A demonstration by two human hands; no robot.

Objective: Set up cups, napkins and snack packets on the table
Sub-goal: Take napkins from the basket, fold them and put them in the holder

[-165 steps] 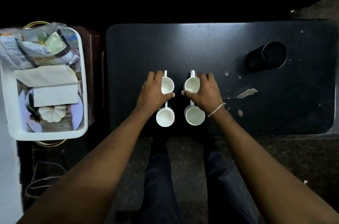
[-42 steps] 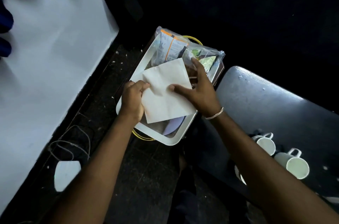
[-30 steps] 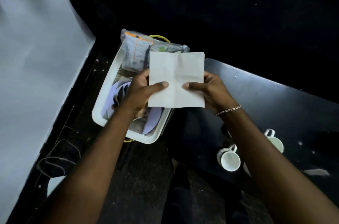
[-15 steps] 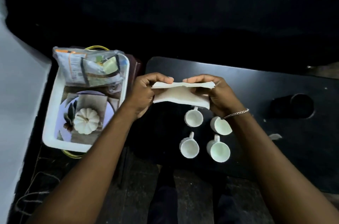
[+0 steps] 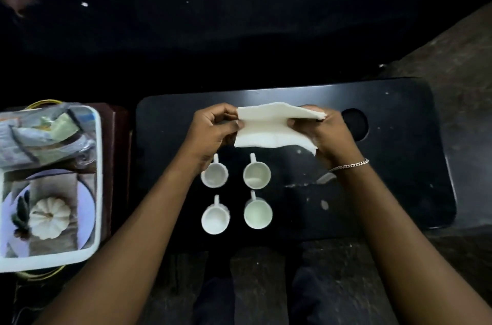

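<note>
Both forearms reach forward, bare. The left hand (image 5: pixel 213 127) and right hand (image 5: pixel 326 133) are raised level, well apart, fingers pinched closed; a bracelet (image 5: pixel 351 165) circles the right wrist.

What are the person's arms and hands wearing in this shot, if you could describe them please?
Both forearms are bare, with no sleeves in view and no gloves. The right hand has a thin silver-coloured chain bracelet at the wrist. The left hand shows no bracelet or watch. No rings can be made out on either hand, though the light is dim.
</note>
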